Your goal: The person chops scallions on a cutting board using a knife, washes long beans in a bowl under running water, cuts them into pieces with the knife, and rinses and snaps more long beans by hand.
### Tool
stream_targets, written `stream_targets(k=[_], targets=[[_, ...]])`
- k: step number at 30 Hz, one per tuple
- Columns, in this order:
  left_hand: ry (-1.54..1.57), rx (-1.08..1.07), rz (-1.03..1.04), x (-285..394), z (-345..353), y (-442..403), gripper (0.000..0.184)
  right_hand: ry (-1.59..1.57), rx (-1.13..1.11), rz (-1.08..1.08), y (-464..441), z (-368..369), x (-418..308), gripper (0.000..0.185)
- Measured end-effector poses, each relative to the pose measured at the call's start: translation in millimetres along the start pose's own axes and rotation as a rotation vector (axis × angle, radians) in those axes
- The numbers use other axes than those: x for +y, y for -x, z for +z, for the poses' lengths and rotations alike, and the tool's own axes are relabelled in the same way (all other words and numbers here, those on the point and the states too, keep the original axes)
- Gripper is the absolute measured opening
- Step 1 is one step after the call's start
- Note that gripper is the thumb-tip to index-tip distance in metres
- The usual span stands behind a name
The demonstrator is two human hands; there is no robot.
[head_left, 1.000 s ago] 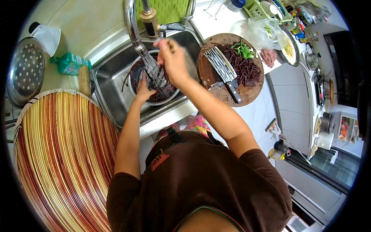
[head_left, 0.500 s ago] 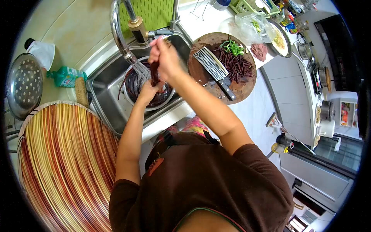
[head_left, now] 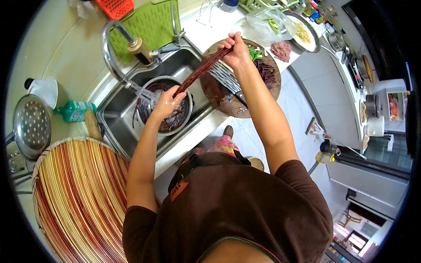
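1. R hand (head_left: 237, 50): raised over the cutting board (head_left: 215, 94), clenched round the upper end of a bunch of long beans (head_left: 199, 72), dark red & wet-looking.
2. L hand (head_left: 166, 104): lower, over the metal bowl (head_left: 189, 113), fingers wrapped round the bunch's other end. Both hands therefore on the same bunch.
3. Bunch: stretched at a slant btwn the hands, up off the bowl, crossing above the sink edge & part of the board; R end higher in view than L.
4. Bowl sits in the sink (head_left: 113, 116), w/ more dark strands & water inside; a few strands hang over its L rim.
5. Tap (head_left: 106, 44) is on, spraying into the bowl just beside L hand.
6. Board, R of sink: knife (head_left: 222, 75) lies flat, partly hidden by R forearm; cut beans (head_left: 266, 72) in a pile + green pieces (head_left: 254, 53) next to it.
7. Beyond the board: raw meat (head_left: 281, 51) on the counter, clear plastic bag (head_left: 272, 24) nearby, plate (head_left: 302, 35) of pale shredded food.
8. L of sink: green bottle (head_left: 76, 110), strainer (head_left: 31, 127) w/ holes, big round striped tray (head_left: 83, 197) near L arm.
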State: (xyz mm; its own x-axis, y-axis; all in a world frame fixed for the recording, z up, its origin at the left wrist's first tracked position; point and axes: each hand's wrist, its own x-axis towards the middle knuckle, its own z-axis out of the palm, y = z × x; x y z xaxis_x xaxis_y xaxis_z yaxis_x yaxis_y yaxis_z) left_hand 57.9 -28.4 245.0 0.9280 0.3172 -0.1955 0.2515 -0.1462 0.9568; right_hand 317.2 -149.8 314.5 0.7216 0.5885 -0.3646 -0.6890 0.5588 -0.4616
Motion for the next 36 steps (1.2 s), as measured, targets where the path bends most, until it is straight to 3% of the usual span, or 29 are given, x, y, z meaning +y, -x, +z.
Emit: stream_targets(k=[2, 5, 6, 9, 10, 12, 15, 18, 19, 20, 23, 25, 26, 28, 32, 36], targets=[[0.062, -0.077, 0.037, -11, 11, -13, 0.028, -0.053, 0.014, -0.021, -9, -18, -16, 0.037], [-0.167, -0.065, 0.051, 17, 28, -29, 0.03, -0.09, 0.073, -0.083, -15, -37, -44, 0.037], [-0.286, -0.032, 0.16, 13, 33, -37, 0.028, -0.113, 0.097, -0.091, -13, -39, -51, 0.037], [-0.23, -0.09, 0.1, 8, 43, -53, 0.028, -0.147, 0.107, -0.103, -22, -60, -71, 0.037], [-0.25, -0.079, 0.03, 13, 47, -56, 0.029, -0.166, 0.11, -0.084, -23, -65, -75, 0.037], [-0.296, 0.048, 0.244, 17, 58, -62, 0.025, -0.153, 0.153, -0.093, -26, -74, -84, 0.037], [-0.397, 0.076, 0.225, 24, 71, -73, 0.032, -0.087, 0.111, -0.076, -41, -96, -97, 0.033], [-0.459, 0.086, 0.203, 24, 86, -84, 0.031, 0.177, 0.258, -0.091, -48, -104, -103, 0.026], [-0.469, 0.072, 0.164, 22, 90, -87, 0.031, 0.277, 0.254, -0.067, -49, -111, -104, 0.039], [-0.476, 0.059, 0.119, 20, 94, -91, 0.031, 0.579, 0.272, -0.002, -48, -122, -108, 0.06], [-0.523, 0.041, 0.038, -1, 99, -102, 0.031, 1.115, 0.291, -0.212, -12, -139, -89, 0.088], [-0.54, 0.088, 0.056, -16, 103, -106, 0.031, 1.789, 0.228, -0.589, 28, -161, -65, 0.08], [-0.556, 0.092, 0.043, -17, 104, -107, 0.031, 1.837, 0.069, -0.673, 56, -160, -59, 0.067], [-0.588, 0.098, 0.017, -17, 106, -107, 0.032, 2.098, -0.047, -0.574, 106, -156, -46, 0.057], [-0.635, 0.08, -0.033, -15, 106, -110, 0.034, 2.373, -0.208, -0.378, 136, -177, -27, 0.059], [-0.644, 0.104, -0.049, -10, 105, -113, 0.035, 2.48, -0.243, -0.614, 129, -197, -24, 0.054]])
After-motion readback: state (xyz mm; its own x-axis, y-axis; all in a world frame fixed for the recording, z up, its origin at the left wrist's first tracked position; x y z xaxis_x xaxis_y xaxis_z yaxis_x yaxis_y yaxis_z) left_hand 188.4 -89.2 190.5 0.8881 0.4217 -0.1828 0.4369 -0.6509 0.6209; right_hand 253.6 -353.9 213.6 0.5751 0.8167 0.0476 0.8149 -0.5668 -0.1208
